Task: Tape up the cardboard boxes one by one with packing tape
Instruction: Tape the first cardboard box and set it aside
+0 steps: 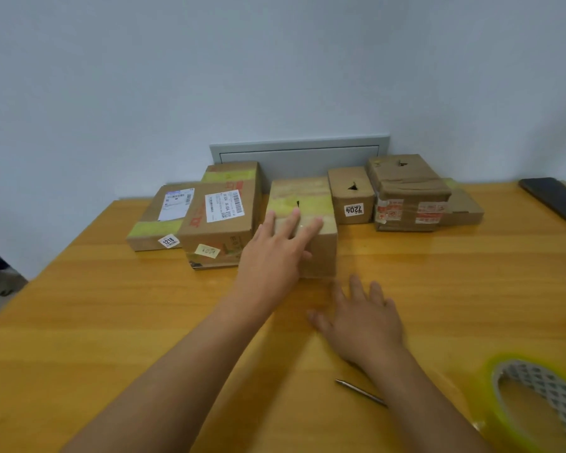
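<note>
A plain cardboard box [321,253] with yellowish tape across its top stands in the middle of the row. My left hand [275,256] lies flat against its front and top edge, fingers straight. My right hand [363,318] hovers open over the wooden table [111,322] just in front of the box, fingers spread, holding nothing. A roll of packing tape [543,397] with a yellowish rim lies at the near right. A thin metal blade or pen [360,392] lies on the table beside my right forearm.
Two labelled boxes [216,223] sit left of the middle box, with a third behind them. To the right stand a small box marked 7204 [352,197] and a larger taped box [406,194]. A dark phone [556,199] lies at the far right. A grey wall panel [299,152] is behind.
</note>
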Demonstrator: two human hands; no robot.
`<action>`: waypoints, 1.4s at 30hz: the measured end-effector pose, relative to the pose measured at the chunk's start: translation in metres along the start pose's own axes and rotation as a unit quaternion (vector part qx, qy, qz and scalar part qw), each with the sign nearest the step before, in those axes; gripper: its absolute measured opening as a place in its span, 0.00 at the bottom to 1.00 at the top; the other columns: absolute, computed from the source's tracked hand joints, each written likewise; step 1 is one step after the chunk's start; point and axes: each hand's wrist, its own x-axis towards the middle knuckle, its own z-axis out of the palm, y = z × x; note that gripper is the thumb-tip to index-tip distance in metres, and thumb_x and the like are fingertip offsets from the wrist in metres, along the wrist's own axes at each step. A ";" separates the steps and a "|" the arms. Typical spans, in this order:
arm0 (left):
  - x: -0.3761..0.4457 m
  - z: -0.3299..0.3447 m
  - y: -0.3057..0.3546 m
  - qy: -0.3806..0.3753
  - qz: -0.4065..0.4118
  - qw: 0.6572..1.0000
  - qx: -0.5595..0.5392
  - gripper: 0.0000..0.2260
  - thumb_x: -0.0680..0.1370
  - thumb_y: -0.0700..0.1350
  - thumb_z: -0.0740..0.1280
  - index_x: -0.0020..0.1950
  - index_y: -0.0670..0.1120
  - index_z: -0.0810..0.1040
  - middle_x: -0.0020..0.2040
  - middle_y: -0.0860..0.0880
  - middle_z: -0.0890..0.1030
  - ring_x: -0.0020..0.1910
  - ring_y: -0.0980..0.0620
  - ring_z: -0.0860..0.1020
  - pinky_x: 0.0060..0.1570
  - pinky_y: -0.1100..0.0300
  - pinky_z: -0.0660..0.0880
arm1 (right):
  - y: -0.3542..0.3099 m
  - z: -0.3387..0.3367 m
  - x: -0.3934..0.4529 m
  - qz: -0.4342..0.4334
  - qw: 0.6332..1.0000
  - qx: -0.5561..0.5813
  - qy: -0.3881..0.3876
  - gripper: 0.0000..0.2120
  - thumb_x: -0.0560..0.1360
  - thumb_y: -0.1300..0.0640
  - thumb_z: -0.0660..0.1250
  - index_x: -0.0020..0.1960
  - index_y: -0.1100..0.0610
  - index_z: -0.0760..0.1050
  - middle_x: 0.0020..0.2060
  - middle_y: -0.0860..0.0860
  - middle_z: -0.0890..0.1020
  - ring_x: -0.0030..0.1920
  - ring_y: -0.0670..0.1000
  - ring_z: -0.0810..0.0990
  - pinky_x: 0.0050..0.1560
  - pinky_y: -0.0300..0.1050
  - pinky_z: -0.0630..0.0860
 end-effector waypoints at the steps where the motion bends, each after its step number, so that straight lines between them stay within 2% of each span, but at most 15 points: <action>1: -0.013 -0.005 0.001 0.007 -0.002 1.000 -0.005 0.24 0.84 0.53 0.56 0.79 0.62 0.51 0.81 0.50 0.55 0.79 0.39 0.52 0.69 0.45 0.67 | 0.000 -0.001 0.000 -0.002 1.000 -0.002 0.002 0.38 0.76 0.28 0.45 0.80 0.47 0.49 0.80 0.54 0.47 0.78 0.65 0.47 0.73 0.64 0.54; 3: -0.040 -0.016 0.002 0.028 0.004 1.000 -0.008 0.24 0.83 0.53 0.57 0.78 0.61 0.54 0.79 0.49 0.60 0.78 0.37 0.56 0.64 0.42 0.71 | 0.001 -0.002 0.000 -0.006 1.000 -0.006 0.006 0.39 0.76 0.27 0.45 0.79 0.48 0.51 0.80 0.54 0.49 0.77 0.65 0.49 0.73 0.63 0.57; 6: -0.082 -0.027 -0.002 0.071 0.017 0.997 0.000 0.25 0.80 0.50 0.66 0.75 0.58 0.62 0.75 0.46 0.69 0.73 0.34 0.66 0.53 0.42 0.78 | 0.002 -0.001 0.001 -0.011 1.000 -0.014 0.017 0.35 0.76 0.29 0.48 0.78 0.45 0.51 0.79 0.54 0.52 0.76 0.65 0.52 0.71 0.61 0.60; 10: -0.136 -0.038 -0.005 0.110 0.014 0.994 0.016 0.25 0.79 0.47 0.68 0.74 0.58 0.64 0.73 0.48 0.72 0.71 0.36 0.69 0.41 0.47 0.80 | 0.002 0.000 -0.003 -0.008 1.000 -0.015 0.021 0.36 0.76 0.28 0.47 0.78 0.45 0.52 0.79 0.54 0.52 0.77 0.65 0.52 0.71 0.61 0.60; 14: -0.180 -0.043 -0.007 0.110 0.005 0.993 0.045 0.29 0.74 0.46 0.73 0.73 0.56 0.68 0.71 0.46 0.74 0.70 0.35 0.71 0.43 0.45 0.81 | 0.001 0.000 -0.007 0.003 1.000 -0.003 0.016 0.40 0.74 0.25 0.44 0.80 0.45 0.49 0.80 0.52 0.49 0.77 0.64 0.51 0.73 0.61 0.57; 18: -0.205 -0.039 -0.006 0.086 -0.010 0.994 0.059 0.31 0.72 0.47 0.76 0.72 0.56 0.69 0.69 0.46 0.76 0.68 0.34 0.72 0.41 0.47 0.81 | 0.002 0.000 -0.010 0.001 1.000 0.000 0.029 0.39 0.74 0.25 0.45 0.79 0.44 0.51 0.80 0.51 0.51 0.77 0.62 0.53 0.72 0.59 0.59; 22: -0.213 -0.032 -0.003 0.066 -0.022 0.997 0.045 0.32 0.71 0.48 0.77 0.72 0.57 0.68 0.69 0.46 0.76 0.68 0.34 0.73 0.44 0.48 0.81 | 0.004 -0.002 -0.012 0.000 1.000 0.015 0.019 0.38 0.76 0.27 0.48 0.79 0.45 0.50 0.80 0.51 0.51 0.78 0.61 0.50 0.74 0.62 0.55; 25: -0.213 -0.031 -0.003 0.061 -0.024 0.997 0.028 0.29 0.73 0.52 0.74 0.72 0.58 0.68 0.69 0.47 0.75 0.68 0.35 0.72 0.51 0.45 0.79 | 0.003 -0.005 -0.030 -0.022 0.994 0.014 0.102 0.33 0.79 0.32 0.49 0.79 0.47 0.54 0.79 0.51 0.54 0.79 0.57 0.48 0.76 0.64 0.46; 27: -0.212 -0.032 -0.004 0.065 -0.031 0.997 0.012 0.25 0.76 0.58 0.66 0.73 0.58 0.67 0.70 0.50 0.73 0.68 0.38 0.71 0.56 0.45 0.76 | -0.006 -0.008 -0.046 -0.079 0.977 0.071 0.186 0.29 0.80 0.35 0.50 0.77 0.49 0.60 0.77 0.50 0.60 0.79 0.53 0.51 0.75 0.62 0.45; 29: -0.208 -0.034 -0.006 0.063 -0.051 0.997 -0.005 0.28 0.75 0.64 0.60 0.73 0.55 0.67 0.70 0.53 0.72 0.66 0.43 0.70 0.58 0.47 0.74 | -0.019 -0.013 -0.067 -0.163 0.940 0.176 0.244 0.30 0.79 0.35 0.48 0.74 0.50 0.66 0.74 0.48 0.66 0.77 0.50 0.57 0.76 0.59 0.50; 30: -0.206 -0.034 -0.008 0.063 -0.055 0.996 -0.006 0.29 0.74 0.66 0.59 0.72 0.53 0.68 0.69 0.54 0.73 0.64 0.45 0.70 0.58 0.48 0.73 | -0.026 -0.016 -0.077 -0.206 0.919 0.225 0.249 0.32 0.77 0.34 0.48 0.73 0.50 0.68 0.73 0.47 0.68 0.76 0.48 0.58 0.76 0.56 0.53; 33: -0.199 -0.034 -0.015 0.070 -0.040 0.997 -0.007 0.28 0.72 0.68 0.59 0.66 0.53 0.71 0.69 0.53 0.72 0.56 0.47 0.70 0.51 0.50 0.73 | -0.038 -0.016 -0.102 -0.293 0.886 0.290 0.212 0.32 0.76 0.33 0.49 0.72 0.50 0.69 0.72 0.42 0.68 0.75 0.40 0.57 0.73 0.42 0.57; 37: -0.193 -0.036 -0.021 0.071 -0.020 0.997 -0.006 0.25 0.71 0.69 0.60 0.60 0.54 0.73 0.71 0.53 0.72 0.51 0.48 0.70 0.46 0.51 0.73 | -0.039 0.001 -0.111 -0.310 0.893 0.267 0.189 0.31 0.76 0.33 0.50 0.72 0.49 0.69 0.73 0.41 0.67 0.75 0.36 0.55 0.72 0.39 0.60; 39: -0.190 -0.035 -0.021 0.074 -0.018 0.997 -0.008 0.25 0.71 0.69 0.60 0.59 0.54 0.74 0.71 0.53 0.73 0.51 0.48 0.70 0.45 0.51 0.73 | -0.040 0.012 -0.109 -0.309 0.890 0.261 0.209 0.30 0.77 0.34 0.51 0.72 0.48 0.68 0.73 0.39 0.65 0.75 0.35 0.54 0.70 0.37 0.61; 42: -0.190 -0.033 -0.021 0.078 -0.024 0.997 -0.017 0.25 0.71 0.69 0.60 0.59 0.54 0.75 0.71 0.53 0.73 0.51 0.48 0.71 0.45 0.52 0.72 | -0.044 0.024 -0.108 -0.313 0.867 0.298 0.248 0.26 0.79 0.39 0.56 0.71 0.50 0.70 0.72 0.37 0.65 0.75 0.36 0.56 0.69 0.28 0.57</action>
